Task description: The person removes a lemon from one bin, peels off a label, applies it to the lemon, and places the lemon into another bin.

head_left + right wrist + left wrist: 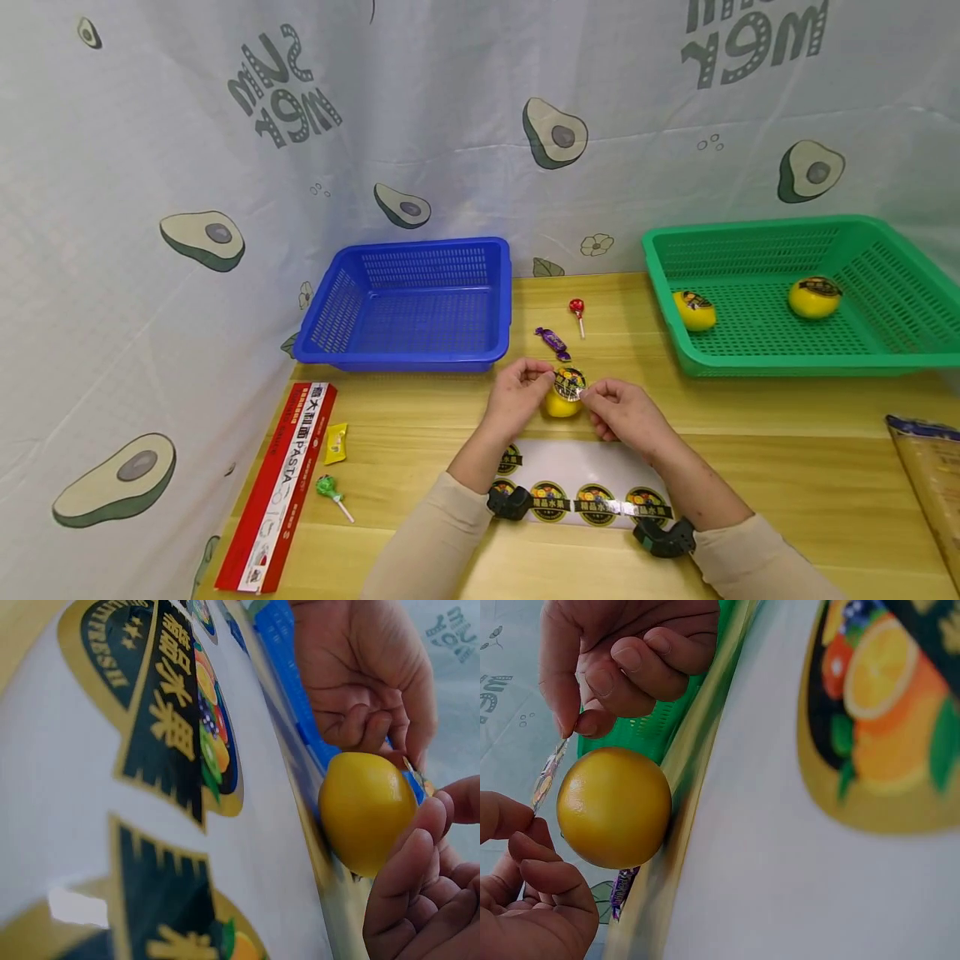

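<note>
Between my two hands a round fruit sticker (570, 383) is stretched by its edges over a yellow lemon (561, 407) on the table. My left hand (520, 396) pinches the sticker's left edge between thumb and finger. At the opposite edge, my right hand (626, 414) pinches it likewise. The left wrist view shows the sticker (549, 776) edge-on beside the lemon (615, 808); whether it touches the peel I cannot tell. Below the hands lies a white sheet of stickers (570, 467) with several black and gold labels, partly covered by the forearms.
A blue basket (420, 365) stands at the back left. The green basket (795, 365) at right holds two labelled lemons (814, 297). Around lie a purple candy (553, 342), red lollipop (577, 308), green lollipop (327, 487), yellow packet (336, 443), pasta box (277, 487) and a package (930, 483).
</note>
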### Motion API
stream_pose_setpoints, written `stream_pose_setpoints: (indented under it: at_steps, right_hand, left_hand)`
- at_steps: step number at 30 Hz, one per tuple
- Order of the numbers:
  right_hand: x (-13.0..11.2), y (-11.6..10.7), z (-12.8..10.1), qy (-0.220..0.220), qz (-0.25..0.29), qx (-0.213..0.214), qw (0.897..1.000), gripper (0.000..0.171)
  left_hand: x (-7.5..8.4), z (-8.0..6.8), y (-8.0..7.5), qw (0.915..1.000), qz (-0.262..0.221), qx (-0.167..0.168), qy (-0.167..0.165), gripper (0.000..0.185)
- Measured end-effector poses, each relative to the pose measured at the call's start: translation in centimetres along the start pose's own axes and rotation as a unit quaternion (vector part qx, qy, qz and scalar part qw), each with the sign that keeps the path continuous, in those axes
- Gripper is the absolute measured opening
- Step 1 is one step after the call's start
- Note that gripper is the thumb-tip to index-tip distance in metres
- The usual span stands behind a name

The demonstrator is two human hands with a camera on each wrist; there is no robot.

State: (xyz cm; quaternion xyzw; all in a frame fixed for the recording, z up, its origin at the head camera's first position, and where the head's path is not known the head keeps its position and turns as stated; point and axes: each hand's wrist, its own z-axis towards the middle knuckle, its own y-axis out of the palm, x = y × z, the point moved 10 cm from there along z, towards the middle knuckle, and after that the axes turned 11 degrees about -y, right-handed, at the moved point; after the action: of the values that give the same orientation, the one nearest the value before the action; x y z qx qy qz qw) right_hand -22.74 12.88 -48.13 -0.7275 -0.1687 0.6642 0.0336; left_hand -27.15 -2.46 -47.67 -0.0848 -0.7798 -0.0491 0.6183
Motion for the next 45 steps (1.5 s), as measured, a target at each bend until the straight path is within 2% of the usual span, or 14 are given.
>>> stream_pose_setpoints:
  at_steps: [15, 26, 33, 38, 41, 45]
  right_hand:
    - [0.7, 0.1, 0.2, 0.009, 0.011, 0.001, 1.000, 0.027]
    - [1.3, 0.1, 0.3, 0.015, 0.002, 0.008, 1.000, 0.026]
    - [1.4, 0.0, 0.2, 0.022, 0.030, 0.010, 0.999, 0.027]
    - [1.4, -0.2, 0.2, 0.026, 0.045, 0.018, 0.998, 0.024]
    - [1.2, -0.4, 0.2, 0.021, 0.062, 0.020, 0.998, 0.024]
    - [0.4, -0.9, 0.4, -0.010, 0.083, 0.029, 0.996, 0.031]
  left_hand:
    - [-0.5, 0.3, -0.1, 0.9992, 0.033, 0.016, -0.017, 0.016]
    - [-0.3, 0.3, -0.4, 0.9977, 0.058, 0.035, -0.009, 0.016]
    - [-0.2, 0.2, -0.6, 0.9978, 0.057, 0.032, -0.010, 0.021]
    - [-1.0, 0.3, -0.2, 0.9986, 0.045, 0.006, -0.029, 0.030]
    - [-1.7, 0.3, 0.4, 0.9968, 0.047, -0.028, -0.058, 0.039]
    - [-2.2, 0.0, 1.5, 0.9928, 0.014, -0.086, -0.082, 0.046]
